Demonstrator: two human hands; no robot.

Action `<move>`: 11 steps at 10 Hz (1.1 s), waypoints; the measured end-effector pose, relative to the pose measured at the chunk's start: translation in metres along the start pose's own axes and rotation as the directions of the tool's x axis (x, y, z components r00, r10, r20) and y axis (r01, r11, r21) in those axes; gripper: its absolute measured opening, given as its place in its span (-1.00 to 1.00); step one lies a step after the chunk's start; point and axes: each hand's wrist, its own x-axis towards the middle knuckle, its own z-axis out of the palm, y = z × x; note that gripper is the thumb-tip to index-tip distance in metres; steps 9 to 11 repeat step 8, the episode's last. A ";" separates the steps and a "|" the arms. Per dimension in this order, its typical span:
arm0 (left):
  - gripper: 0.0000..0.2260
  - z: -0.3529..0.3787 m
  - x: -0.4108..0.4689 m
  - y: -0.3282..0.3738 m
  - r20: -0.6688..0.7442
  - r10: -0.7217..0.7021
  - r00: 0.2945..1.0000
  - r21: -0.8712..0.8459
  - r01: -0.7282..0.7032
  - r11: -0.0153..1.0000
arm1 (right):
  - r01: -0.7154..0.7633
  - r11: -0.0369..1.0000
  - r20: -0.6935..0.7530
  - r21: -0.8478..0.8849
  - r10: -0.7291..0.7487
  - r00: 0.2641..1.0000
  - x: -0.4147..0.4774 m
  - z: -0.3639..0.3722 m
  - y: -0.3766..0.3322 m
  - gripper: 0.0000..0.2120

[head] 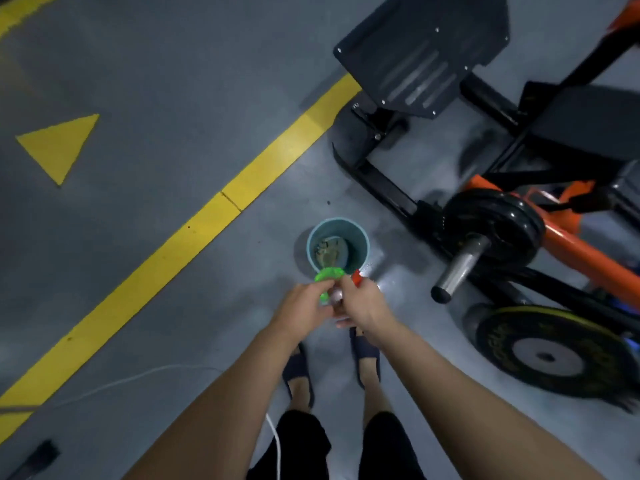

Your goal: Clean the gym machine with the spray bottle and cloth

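Hands, left (302,308) and right (364,304), grip spray bottle (328,277) between yellow line (277,147) and machine (422,53).

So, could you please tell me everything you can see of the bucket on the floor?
The bucket is round, pale teal and plastic-looking. It stands upright and open on the grey floor, between the yellow line and the black frame of the gym machine. Something crumpled and greyish, perhaps a cloth, lies inside. The spray bottle, held by the left hand and right hand, overlaps its near rim in view; contact cannot be told.
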 end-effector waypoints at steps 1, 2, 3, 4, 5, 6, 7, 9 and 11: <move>-0.33 0.027 0.036 -0.033 0.149 0.017 0.989 0.045 -0.024 0.999 | -0.095 0.994 -0.097 0.048 0.099 0.990 0.047 -0.006 0.055 -0.74; -0.48 0.062 0.076 -0.068 0.132 -0.058 0.990 0.066 0.049 0.997 | -0.168 0.980 -0.181 0.110 0.186 0.966 0.102 -0.004 0.115 -0.79; -0.63 0.109 0.128 -0.107 0.071 -0.138 0.988 -0.017 0.139 0.990 | -0.233 0.960 -0.179 0.156 0.260 0.949 0.181 0.008 0.173 -0.78; -0.72 0.149 0.172 -0.142 0.013 -0.155 0.988 -0.091 0.156 0.984 | -0.280 0.954 -0.214 0.105 0.297 0.931 0.273 0.026 0.235 -0.60; -0.77 0.189 0.208 -0.181 -0.061 -0.132 0.989 -0.156 0.121 0.980 | -0.294 0.951 -0.231 -0.094 0.266 0.936 0.340 0.043 0.276 -0.61; -0.79 0.213 0.232 -0.217 -0.117 -0.163 0.980 -0.225 0.134 0.965 | -0.325 0.933 -0.258 -0.154 0.279 0.925 0.388 0.056 0.304 -0.61; -0.81 0.227 0.239 -0.242 -0.126 -0.199 0.972 -0.317 0.150 0.937 | -0.328 0.932 -0.251 -0.157 0.283 0.926 0.419 0.059 0.327 -0.74; -0.81 0.219 0.240 -0.245 -0.134 -0.234 0.963 -0.383 0.167 0.909 | -0.300 0.944 -0.261 -0.135 0.258 0.930 0.427 0.060 0.332 -0.74; -0.81 0.219 0.240 -0.245 -0.134 -0.234 0.963 -0.383 0.167 0.909 | -0.300 0.944 -0.261 -0.135 0.258 0.930 0.427 0.060 0.332 -0.74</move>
